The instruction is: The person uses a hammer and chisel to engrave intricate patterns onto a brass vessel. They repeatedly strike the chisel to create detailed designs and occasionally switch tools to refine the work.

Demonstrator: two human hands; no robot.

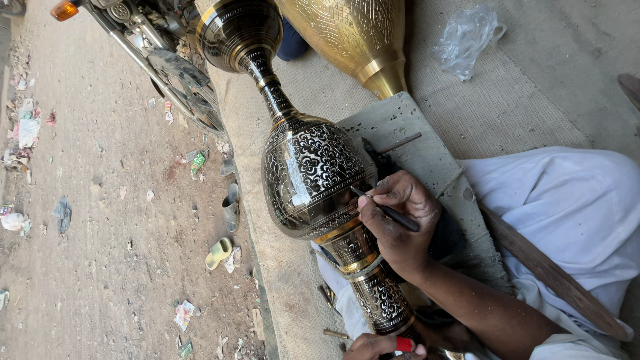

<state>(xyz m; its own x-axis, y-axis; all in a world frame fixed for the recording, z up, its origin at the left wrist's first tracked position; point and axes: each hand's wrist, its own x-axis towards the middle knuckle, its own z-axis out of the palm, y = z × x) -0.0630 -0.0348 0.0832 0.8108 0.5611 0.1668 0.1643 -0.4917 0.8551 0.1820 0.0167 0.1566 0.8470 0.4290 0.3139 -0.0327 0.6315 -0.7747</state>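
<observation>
Coarse woven burlap matting (513,100) covers the ground across the upper right of the frame, with a littered dirt road to the left and a motorcycle (157,57) parked at upper left. A tall black-and-gold engraved brass vase (310,173) lies along the centre of the frame, its bulbous body resting against a grey concrete block (413,143). A second, plain golden brass vessel (353,33) sits at the top centre.

One hand (400,220), right of centre, is closed around a thin dark metal engraving tool (387,210), its tip touching the lower edge of the vase's floral band. Which hand this is cannot be told for sure; it looks like the right. The other hand (383,347), at the bottom edge, grips the vase's foot end, fingers curled, a red object against them.

Judging from this, the engraving of the pattern is in hand; the next stroke calls for a steady vase and a controlled tip.
</observation>
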